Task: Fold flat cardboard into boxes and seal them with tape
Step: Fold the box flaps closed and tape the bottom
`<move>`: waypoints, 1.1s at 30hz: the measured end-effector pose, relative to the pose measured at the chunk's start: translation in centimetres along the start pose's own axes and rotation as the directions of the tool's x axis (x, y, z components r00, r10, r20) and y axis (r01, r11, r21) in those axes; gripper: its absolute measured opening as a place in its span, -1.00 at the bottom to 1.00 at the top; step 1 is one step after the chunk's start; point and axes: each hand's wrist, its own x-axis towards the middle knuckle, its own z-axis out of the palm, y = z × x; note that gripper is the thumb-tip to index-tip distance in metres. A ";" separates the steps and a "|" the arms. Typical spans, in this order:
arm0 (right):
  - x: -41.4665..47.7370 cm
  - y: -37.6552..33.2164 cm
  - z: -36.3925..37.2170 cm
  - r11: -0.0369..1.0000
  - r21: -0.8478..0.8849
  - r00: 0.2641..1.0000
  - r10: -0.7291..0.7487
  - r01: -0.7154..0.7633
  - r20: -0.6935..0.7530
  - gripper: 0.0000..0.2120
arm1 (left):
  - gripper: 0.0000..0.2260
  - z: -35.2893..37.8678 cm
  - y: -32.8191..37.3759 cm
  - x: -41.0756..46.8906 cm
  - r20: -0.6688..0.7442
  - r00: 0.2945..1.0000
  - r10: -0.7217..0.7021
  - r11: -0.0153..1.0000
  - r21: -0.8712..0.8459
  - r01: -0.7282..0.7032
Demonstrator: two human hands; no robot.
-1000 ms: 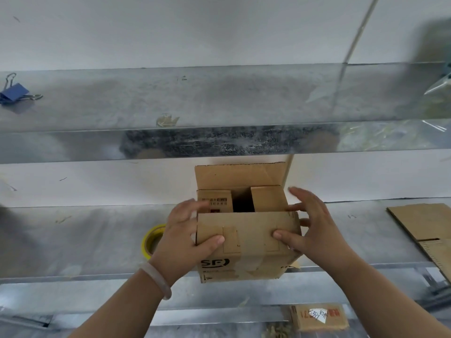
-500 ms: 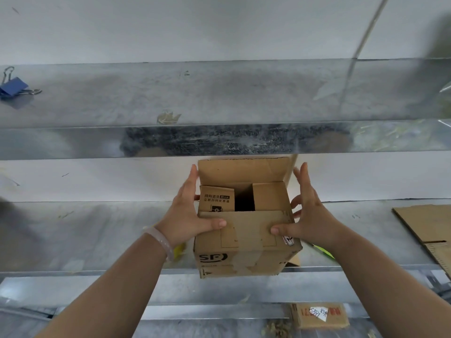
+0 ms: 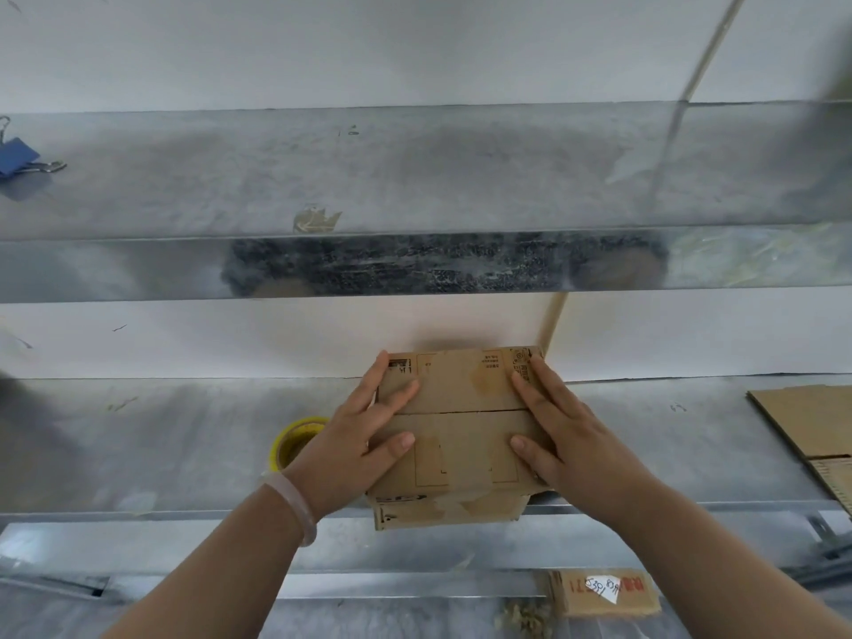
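**Box closed on top; tape roll and flat stock alongside**

We record one small brown cardboard box point(image 3: 461, 435) standing upright at the front edge of the counter point(image 3: 161, 454), its front face reaching slightly past that edge. Both top flaps are folded down and meet in a straight seam running left to right. The left hand point(image 3: 355, 449) and right hand point(image 3: 567, 435) lie flat on the flaps, one at each end of the seam. The far flap carries printed marks, and the front face shows worn patches. A yellow roll of tape point(image 3: 295, 442) lies flat just left of the box, partly hidden behind the left hand. Flat cardboard sheets point(image 3: 802, 422) lie well apart to the right.
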 end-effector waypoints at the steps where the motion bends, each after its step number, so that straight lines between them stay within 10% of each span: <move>1: -0.1 -0.2 0.2 1.000 0.029 1.000 0.006 -0.006 0.000 -0.31 | -0.52 0.3 0.1 -0.2 -0.008 1.000 -0.023 0.999 -0.027 0.023; 16: -3.2 -1.6 2.2 0.994 0.106 0.988 0.036 -0.021 -0.149 -0.24 | -0.49 3.0 0.0 -2.5 -0.156 0.985 -0.067 0.978 -0.205 0.034; 27: -0.7 -1.2 3.4 0.988 0.003 0.983 0.153 -0.154 0.102 -0.34 | -0.53 4.2 -1.6 -0.8 0.022 0.974 -0.227 0.961 -0.157 0.227; 33: 0.8 -0.9 3.1 0.974 -0.182 0.980 0.159 -0.136 0.121 -0.38 | -0.46 3.8 -1.6 0.1 0.022 0.979 -0.204 0.955 0.225 0.193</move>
